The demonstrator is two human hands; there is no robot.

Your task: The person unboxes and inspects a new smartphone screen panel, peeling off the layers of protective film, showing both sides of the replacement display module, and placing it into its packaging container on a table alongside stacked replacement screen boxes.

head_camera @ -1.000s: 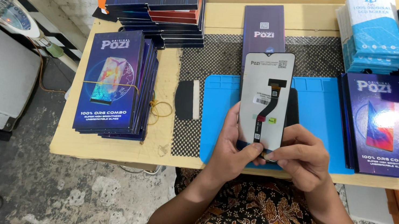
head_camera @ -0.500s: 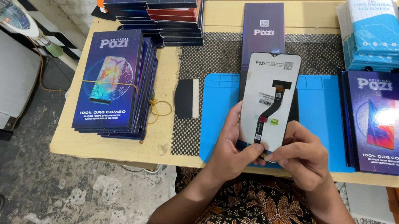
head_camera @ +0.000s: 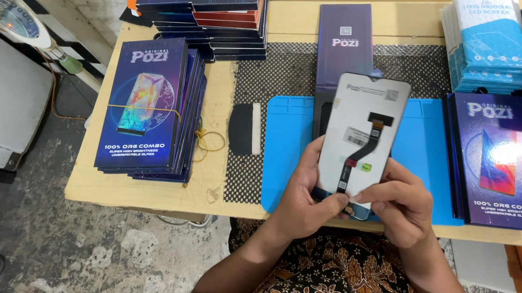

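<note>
- Both hands gripped the lower end of the screen [head_camera: 363, 125]: left hand [head_camera: 308, 201] on its left edge, right hand [head_camera: 401, 205] pinching the ribbon cable [head_camera: 361, 153] near the bottom.
- The screen looked thin, light, stiff and breakable, best held by its edges.
- It was held above the blue mat [head_camera: 287, 140], back side up, long axis running away from the person, notch end farthest.
- Boxes [head_camera: 146, 108] lay stacked on the tabletop [head_camera: 206, 173].
</note>
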